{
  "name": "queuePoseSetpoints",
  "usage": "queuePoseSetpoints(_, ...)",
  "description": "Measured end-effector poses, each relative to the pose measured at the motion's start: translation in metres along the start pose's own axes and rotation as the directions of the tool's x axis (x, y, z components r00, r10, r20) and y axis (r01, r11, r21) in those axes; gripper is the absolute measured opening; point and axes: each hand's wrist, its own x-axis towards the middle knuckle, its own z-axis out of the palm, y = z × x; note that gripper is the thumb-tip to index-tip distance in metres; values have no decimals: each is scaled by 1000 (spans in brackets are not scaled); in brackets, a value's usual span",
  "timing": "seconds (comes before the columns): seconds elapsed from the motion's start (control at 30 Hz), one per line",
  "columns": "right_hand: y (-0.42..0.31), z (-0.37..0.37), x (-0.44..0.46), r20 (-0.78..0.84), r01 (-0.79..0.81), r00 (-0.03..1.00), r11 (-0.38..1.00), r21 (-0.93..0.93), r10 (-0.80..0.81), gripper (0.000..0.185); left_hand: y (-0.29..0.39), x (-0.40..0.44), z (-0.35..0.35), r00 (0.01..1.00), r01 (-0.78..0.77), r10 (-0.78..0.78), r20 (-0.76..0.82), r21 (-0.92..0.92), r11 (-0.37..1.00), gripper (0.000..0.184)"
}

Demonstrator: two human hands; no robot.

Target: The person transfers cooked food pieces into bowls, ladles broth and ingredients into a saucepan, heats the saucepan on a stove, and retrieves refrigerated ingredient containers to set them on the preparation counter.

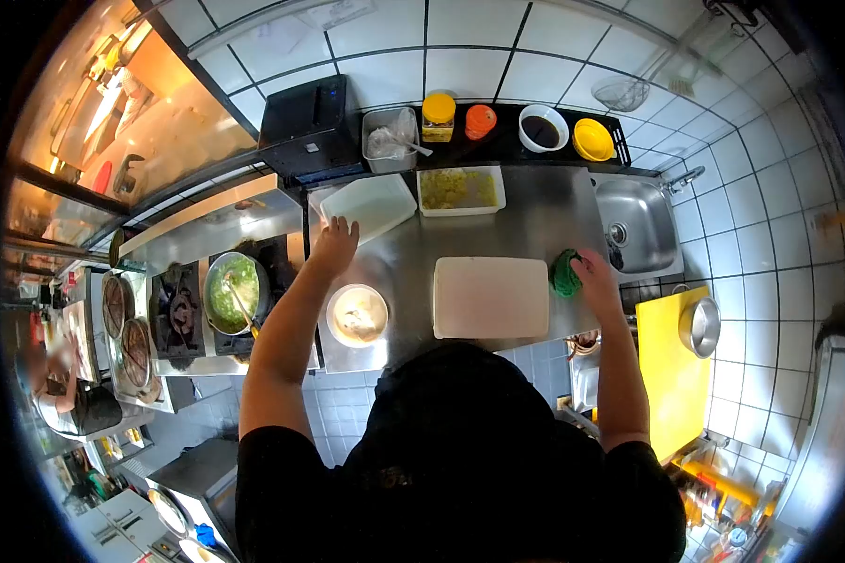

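My left hand (336, 246) reaches to the near left edge of a pale translucent container (371, 206), its fingers apart; whether they touch it is hard to tell. On the right, my right hand (591, 275) is closed on a green scrubbing pad (564, 273) over the steel counter (404, 272). Just left of the pad lies a closed-looking white rectangular box (490, 297). A round bowl (358, 314) with pale contents stands below my left hand. Behind, a white tray (461, 190) holds yellow-green food.
A pan (237, 293) of green food with a spoon sits on the stove at left. The sink (640, 225) is at right, above a yellow board (671, 375) with a metal bowl (700, 327). Jars and bowls line the back shelf. Another person (66, 389) is far left.
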Motion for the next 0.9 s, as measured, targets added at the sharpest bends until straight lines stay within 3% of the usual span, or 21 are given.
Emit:
queuePoseSetpoints(0.07, 15, -4, -9, -65, -37, 997, 997, -65, 33, 43, -4, 3, -5, 1000, 2, -2, -14, 11, 1000, 45)
queuePoseSetpoints(0.17, 12, -8, -30, -128, -26, 992, 997, -74, 17, 43, -2, 3, -26, 977, 94, -104, -187, -64, 994, 42)
queuePoseSetpoints(0.2, 10, -8, -38, -146, -14, 989, 998, -59, 5, 43, -4, 4, -39, 985, 153, -166, -56, -181, 971, 38)
queuePoseSetpoints(0.3, 27, -6, -54, -141, -38, 988, 993, 111, 54, 43, 4, -14, -56, 905, 161, -228, -359, -209, 965, 38)
queuePoseSetpoints(0.37, 51, -4, -65, -224, 13, 975, 999, 44, -3, 36, 11, -30, -69, 922, 195, -228, -312, -134, 972, 37)
queuePoseSetpoints(0.4, 52, -7, -71, -228, -18, 974, 999, -51, 6, 35, 16, -39, -89, 925, 184, -254, -283, -251, 950, 42)
queuePoseSetpoints(0.43, 52, -10, -81, -241, -53, 970, 989, -139, 19, 35, 20, -48, -102, 884, 62, -190, -427, -297, 953, 45)
queuePoseSetpoints(0.5, 61, -14, -93, -239, -97, 969, 984, -150, 59, 38, 32, -60, -161, 849, -59, -155, -506, -381, 923, 44)
queuePoseSetpoints(0.53, 47, -18, -104, -238, -59, 969, 998, 36, 66, 39, 36, -59, -202, 807, -141, -107, -580, -366, 920, 45)
queuePoseSetpoints(0.6, 63, -12, -102, -255, -90, 963, 996, 20, 92, 37, 34, -62, -293, 694, -212, -53, -718, -275, 938, 46)
queuePoseSetpoints(0.63, 83, -6, -99, -246, 47, 968, 999, 11, -43, 37, 33, -62, -338, 623, -197, -44, -781, -211, 957, 47)
queuePoseSetpoints(0.67, 110, 2, -92, -230, 179, 957, 984, -5, -175, 37, 22, -60, -379, 491, -219, -41, -870, -169, 961, 40)
queuePoseSetpoints(0.73, 123, 6, -88, -222, 248, 948, 967, 64, -228, 37, -3, -53, -457, 309, -8, -224, -924, -238, 971, 36)
queuePoseSetpoints(0.77, 116, 9, -86, -229, 190, 961, 970, 150, -153, 37, -16, -50, -496, 210, 83, -310, -927, -299, 951, 37)
queuePoseSetpoints(0.8, 100, 10, -85, -230, 132, 970, 963, 236, -76, 37, -26, -37, -541, 91, 145, -293, -952, -278, 950, 31)
queuePoseSetpoints(0.83, 70, 3, -91, -206, 96, 977, 969, 229, -49, 37, -52, -24, -569, 28, 111, -342, -939, -337, 935, 28)
queuePoseSetpoints(0.87, 31, -10, -104, -181, 61, 983, 974, 219, -21, 37, -68, -11, -603, 34, 94, -210, -977, -206, 974, 26)
queuePoseSetpoints(0.9, 16, -22, -113, -157, 26, 988, 979, 204, 6, 37, -87, 4, -631, 62, 145, -289, -955, -278, 950, 23)
